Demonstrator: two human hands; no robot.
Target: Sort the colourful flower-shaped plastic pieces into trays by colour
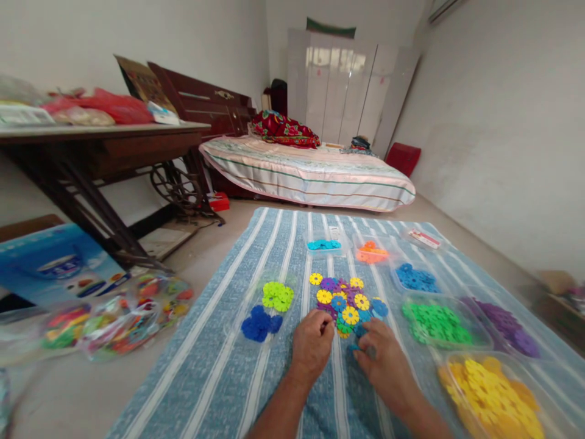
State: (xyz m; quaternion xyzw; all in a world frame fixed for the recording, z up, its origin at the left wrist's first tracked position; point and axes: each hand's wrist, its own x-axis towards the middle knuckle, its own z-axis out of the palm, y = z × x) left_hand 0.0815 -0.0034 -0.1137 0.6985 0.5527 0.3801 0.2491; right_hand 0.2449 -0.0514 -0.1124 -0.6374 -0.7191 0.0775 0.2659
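Observation:
My left hand is closed, fingertips pinched together at the near left edge of a mixed pile of flower-shaped plastic discs. Whatever is in that pinch is hidden. At the pile's near right side my right hand is curled, with a blue disc between thumb and fingers. Yellow, purple, blue and a few green discs make up the pile. To the left, a clear tray holds lime green discs and dark blue discs.
Clear boxes stand around the pile: light blue discs, orange discs, blue discs, green discs, purple discs and yellow discs. All rest on a striped cloth. Bagged colourful pieces lie on the floor at left.

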